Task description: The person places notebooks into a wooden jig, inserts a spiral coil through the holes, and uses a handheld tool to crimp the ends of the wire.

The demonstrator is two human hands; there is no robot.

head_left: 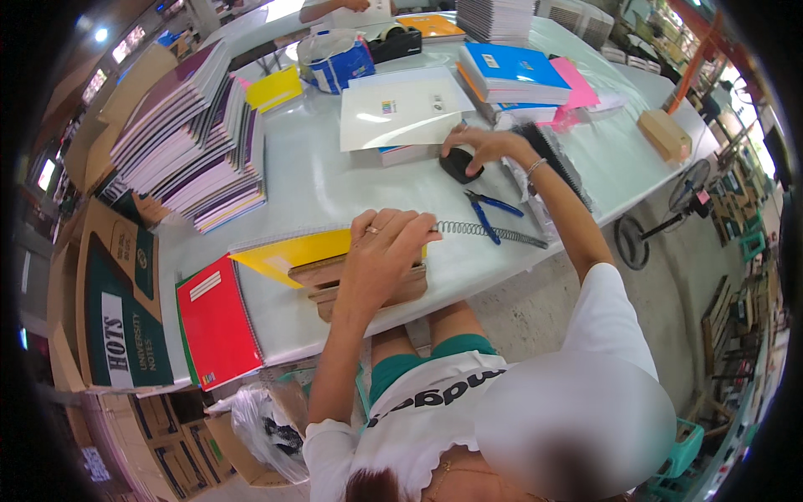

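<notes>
My left hand (385, 251) is closed over the upper edge of a yellow-covered notebook (280, 255), which stands in a brown wooden holder (322, 274) at the table's front edge. From beside my fingertips a dark wire spiral (493, 232) runs out to the right, its far end past the notebook. My right hand (495, 149) curls its fingers around a small black rounded object (458, 167) on the table; its exact kind I cannot make out. Just below it lie blue-handled pliers (495, 203), jaws apart. The fingertips of my left hand are partly hidden.
A red spiral notebook (219, 322) lies at left by a cardboard box (125, 335). Tall notebook stacks (192, 134) stand behind. White sheets (401, 117), blue books (514, 71) and black spirals (559, 159) lie farther back. A fan (634, 241) stands right of the table.
</notes>
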